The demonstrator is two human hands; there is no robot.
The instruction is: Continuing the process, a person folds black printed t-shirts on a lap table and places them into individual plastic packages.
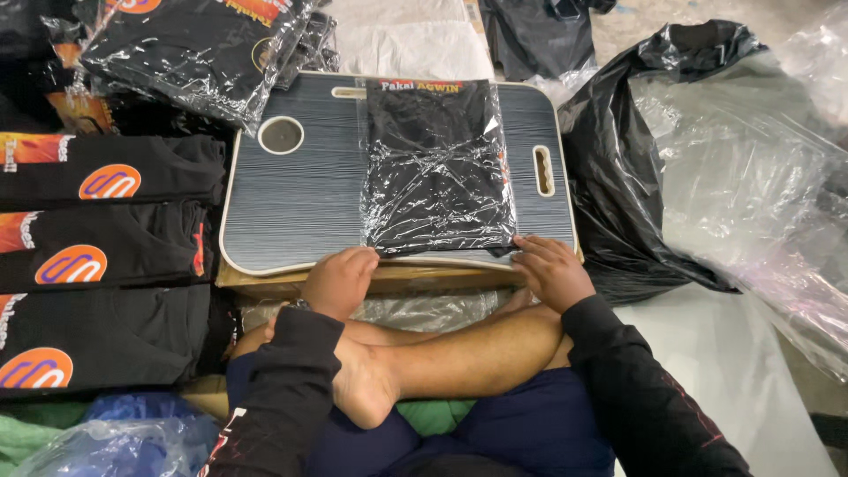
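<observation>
- Head view looks down on a grey-striped rectangular lap bench with a pale rim (pixel 291 212), a round cup recess at its far left and a slot handle at its right; it stands over the seated person's crossed bare legs.
- Large crumpled sheet of clear plastic film (pixel 751 185) fills the right side, with a black plastic bag (pixel 609 177) touching the bench's right edge.
- On the left, 3 folded black garments with orange round emblems (pixel 106 243) lie in a column beside the bench; a stack of black garments already sealed in clear bags (pixel 194 53) overlaps the bench's far-left corner.
- Centre of the bench: a folded black garment in a clear crinkled plastic bag (pixel 437 168), its long axis running straight away from the person, the near short edge at the bench's front rim.
- The right hand (pixel 549 269) is flat, fingers spread, pressing the bag's near right corner; its grip is released, pinning rather than grasping.
- The left hand (pixel 340 278) rests at the bench's front rim with fingers curled, its fingertips just at the bag's near left corner; whether it pinches the plastic there I cannot tell.
- Both hands sit at the package's near end, so the package lies directly ahead of them; the right hand has the firmer contact.
- Nothing lies between hands and package; the sealed stack and the black plastic bag crowd the bench's far-left corner and right side.
</observation>
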